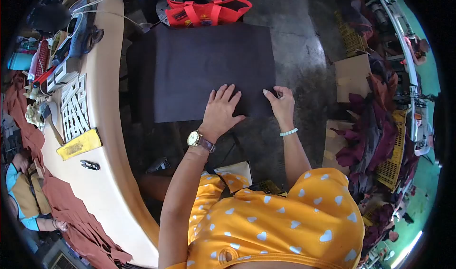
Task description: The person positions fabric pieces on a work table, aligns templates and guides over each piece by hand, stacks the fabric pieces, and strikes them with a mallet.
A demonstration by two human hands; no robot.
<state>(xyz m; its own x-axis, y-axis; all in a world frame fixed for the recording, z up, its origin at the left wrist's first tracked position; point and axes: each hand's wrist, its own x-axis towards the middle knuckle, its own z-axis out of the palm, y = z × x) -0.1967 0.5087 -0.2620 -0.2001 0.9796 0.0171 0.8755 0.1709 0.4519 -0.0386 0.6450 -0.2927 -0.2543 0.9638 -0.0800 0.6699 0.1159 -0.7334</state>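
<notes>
A large dark sheet of smooth, leather-like material lies flat in front of me; what supports it is hidden. My left hand rests palm down near its front edge, fingers spread. A watch is strapped to that wrist. At the sheet's right edge is my right hand, with its thumb over the sheet and its other fingers curled at the border. It appears to grip the edge, though the contact is partly hidden. A pale bead bracelet circles the right wrist.
Beyond the sheet sits a red bag. On the pale table at left are thread snips, a hammer and a yellow block. Another person is behind it. Maroon pieces and yellow crates crowd the right.
</notes>
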